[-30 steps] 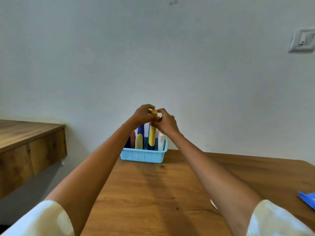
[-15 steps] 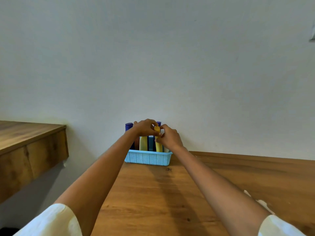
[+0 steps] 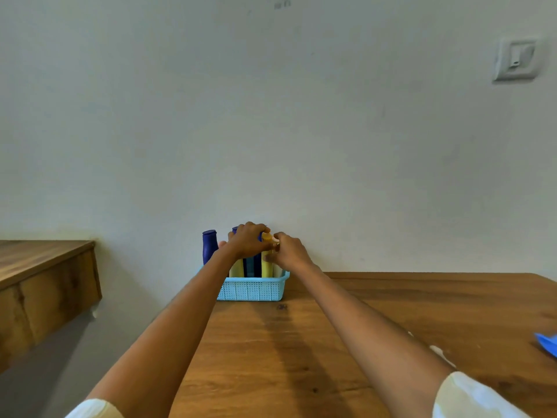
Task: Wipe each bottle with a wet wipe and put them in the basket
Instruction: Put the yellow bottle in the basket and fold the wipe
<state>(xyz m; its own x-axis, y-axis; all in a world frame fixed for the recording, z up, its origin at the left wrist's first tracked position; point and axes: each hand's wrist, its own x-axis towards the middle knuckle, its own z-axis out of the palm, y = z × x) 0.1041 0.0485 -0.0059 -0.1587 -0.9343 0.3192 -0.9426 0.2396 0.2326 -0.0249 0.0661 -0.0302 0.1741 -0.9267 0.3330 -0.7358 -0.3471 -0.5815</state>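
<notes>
A light blue perforated basket (image 3: 251,289) stands at the far edge of the wooden table (image 3: 391,321), against the wall. Several bottles stand upright in it, among them a dark blue one (image 3: 209,250) at the left and a pale yellow one (image 3: 236,268). A yellow bottle (image 3: 267,262) stands in the basket's right part. My left hand (image 3: 247,241) and my right hand (image 3: 287,250) both grip its top, fingers closed around the cap. Beside my right forearm a white wet wipe (image 3: 438,352) lies on the table, partly hidden.
A blue packet (image 3: 547,342) lies at the table's right edge. A second wooden surface (image 3: 39,267) stands to the left, across a gap. A wall switch (image 3: 516,59) sits high on the right.
Both hands lowered the yellow bottle from above the basket down into it, among the other bottles. The camera view shifted slightly.
</notes>
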